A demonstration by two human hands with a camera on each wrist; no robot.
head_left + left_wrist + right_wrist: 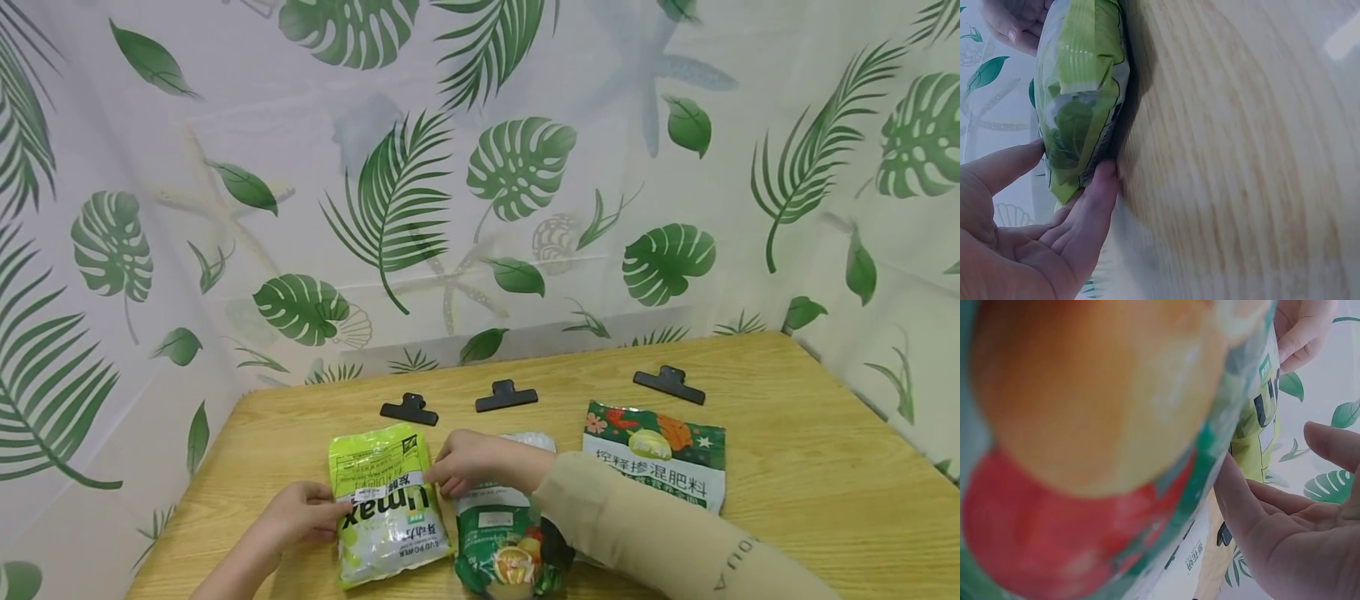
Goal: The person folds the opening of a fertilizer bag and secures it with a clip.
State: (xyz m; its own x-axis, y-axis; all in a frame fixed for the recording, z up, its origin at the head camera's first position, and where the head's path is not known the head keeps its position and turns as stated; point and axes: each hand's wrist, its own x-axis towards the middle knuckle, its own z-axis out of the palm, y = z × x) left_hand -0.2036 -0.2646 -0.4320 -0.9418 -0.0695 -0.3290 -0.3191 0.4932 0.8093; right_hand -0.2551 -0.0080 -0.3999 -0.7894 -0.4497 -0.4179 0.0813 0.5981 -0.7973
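Observation:
A yellow-green and white fertilizer bag (pixel 390 533) marked "Umax" lies flat on the wooden table. At its left edge my left hand (pixel 303 517) holds it, thumb on the upper face and fingers low at the side in the left wrist view. My right hand (pixel 472 462) is at the bag's right edge; in the right wrist view its fingers (pixel 1241 500) reach the bag's side while the thumb stands off it. A green fertilizer bag (pixel 495 533) with fruit pictures lies under my right forearm, partly hidden.
Another fertilizer bag (pixel 660 454), green and white, lies to the right, partly covered by my right sleeve. Three black clips, a left clip (pixel 409 410), a middle clip (pixel 506 397) and a right clip (pixel 670 383), lie toward the back. Leaf-patterned cloth (pixel 450 208) hangs behind the table (pixel 810 467).

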